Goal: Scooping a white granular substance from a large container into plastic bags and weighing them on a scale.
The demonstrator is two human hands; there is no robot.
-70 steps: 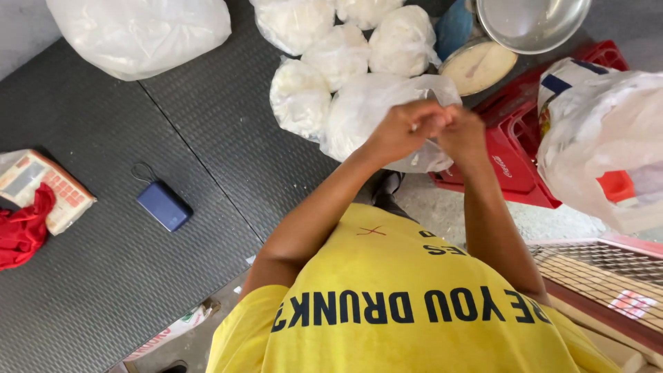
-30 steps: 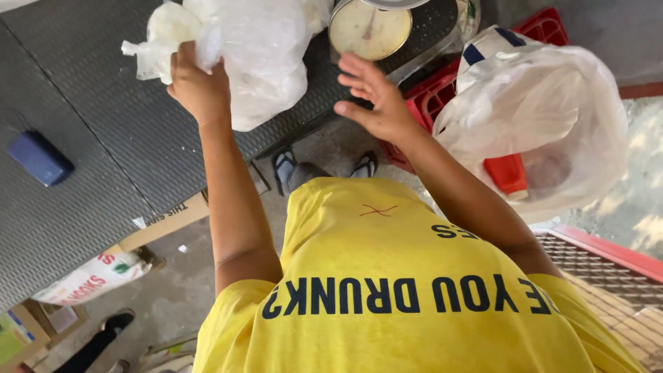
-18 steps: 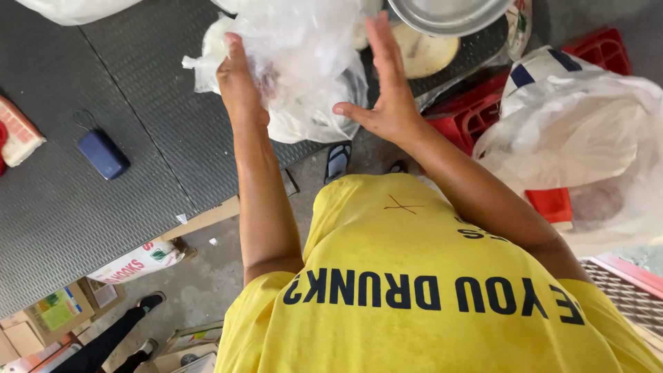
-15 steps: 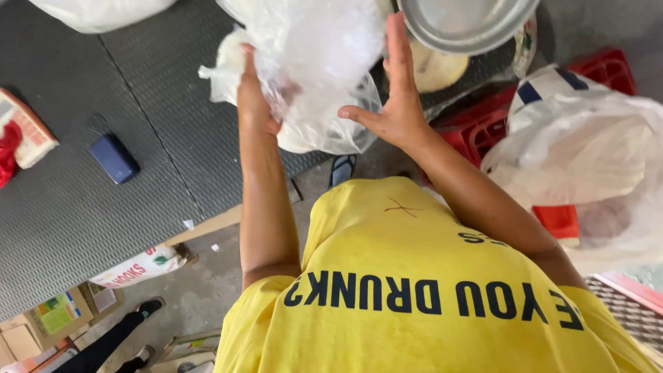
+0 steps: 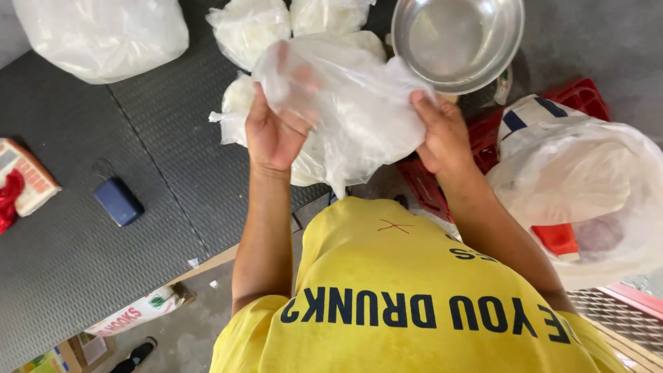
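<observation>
Soft, even daylight with faint shadows, glare on the steel bowl (image 5: 456, 41) (motion blur softens the fingers).

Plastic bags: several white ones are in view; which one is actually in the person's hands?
The thin, translucent empty bag held up between the left hand and right hand. The filled bags behind it lie untouched on the dark mat.

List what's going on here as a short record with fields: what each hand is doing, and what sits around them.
Left hand: grip closed on the clear plastic bag, fingers inside its film
Right hand: grip closed on the bag's other edge
Behind the bag: filled white bags on a dark ribbed mat
Upper right: steel bowl
Right: red crate, large white bag
Left: small dark blue pouch
</observation>
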